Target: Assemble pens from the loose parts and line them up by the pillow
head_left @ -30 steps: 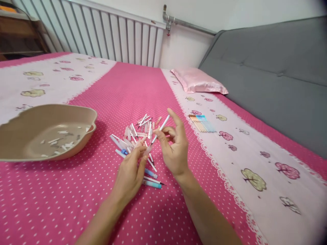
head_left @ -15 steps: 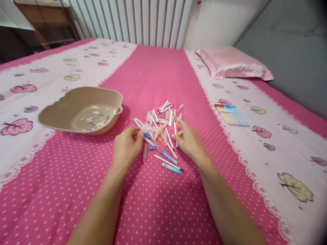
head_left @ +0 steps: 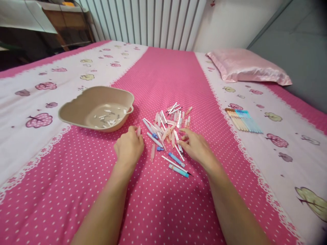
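Observation:
My left hand (head_left: 129,145) is closed just left of the pile, with a pinkish translucent pen part (head_left: 138,131) sticking up between thumb and fingers. My right hand (head_left: 195,145) rests at the right side of the pile, its fingers apart and curved beside the white refills (head_left: 178,139). Pink pen barrels (head_left: 168,131) and thin dark-tipped refills lie jumbled together. In front of the pile are a blue pen barrel (head_left: 176,159), a light blue one (head_left: 178,170) and a refill between them. A small blue pen part (head_left: 160,148) lies close by.
A beige basin (head_left: 97,93) with several small white pieces inside stands at the left. At the right lies a neat row of tan and blue pens (head_left: 244,120). A pink pillow (head_left: 247,66) sits at the back right of the bed, near a radiator (head_left: 148,23).
My left hand has drawn away from the pile to the left, with the pinkish pen part in its fingers. My right hand stays near the pile. The whole view has shifted slightly.

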`<control>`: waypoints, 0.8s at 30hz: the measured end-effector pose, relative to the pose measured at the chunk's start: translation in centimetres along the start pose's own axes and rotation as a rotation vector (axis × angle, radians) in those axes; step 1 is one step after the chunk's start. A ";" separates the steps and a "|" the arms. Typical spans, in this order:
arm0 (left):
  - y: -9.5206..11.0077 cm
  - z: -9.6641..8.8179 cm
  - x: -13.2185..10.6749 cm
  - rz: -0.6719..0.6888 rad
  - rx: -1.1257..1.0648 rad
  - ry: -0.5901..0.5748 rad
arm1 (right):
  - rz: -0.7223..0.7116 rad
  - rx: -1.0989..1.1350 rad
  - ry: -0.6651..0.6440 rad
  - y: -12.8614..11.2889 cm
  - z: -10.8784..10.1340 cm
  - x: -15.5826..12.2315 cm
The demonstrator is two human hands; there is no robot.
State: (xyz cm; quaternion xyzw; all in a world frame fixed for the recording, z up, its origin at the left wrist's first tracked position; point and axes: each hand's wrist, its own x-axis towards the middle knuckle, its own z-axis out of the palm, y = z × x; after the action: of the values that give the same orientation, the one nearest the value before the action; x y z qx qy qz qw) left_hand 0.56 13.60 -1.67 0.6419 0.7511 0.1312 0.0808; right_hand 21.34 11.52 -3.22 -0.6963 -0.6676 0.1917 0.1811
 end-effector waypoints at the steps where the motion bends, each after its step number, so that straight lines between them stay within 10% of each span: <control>1: 0.0 0.1 0.0 0.011 0.002 -0.016 | -0.006 0.003 -0.003 0.0 0.0 0.0; 8: 0.0 1.0 0.4 0.348 -0.070 0.125 | -0.039 -0.014 0.023 -0.1 0.1 0.0; 14: 0.4 1.6 0.1 0.472 -0.038 -0.155 | -0.015 0.007 0.009 0.0 0.2 0.0; 24: 1.0 1.1 -0.6 0.574 -0.036 -0.217 | 0.052 0.061 -0.040 0.2 0.6 0.3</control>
State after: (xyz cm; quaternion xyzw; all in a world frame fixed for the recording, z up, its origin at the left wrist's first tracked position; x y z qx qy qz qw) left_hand 1.95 13.29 -2.38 0.8367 0.5235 0.0924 0.1315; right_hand 21.17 11.77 -3.82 -0.7034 -0.6468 0.2305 0.1837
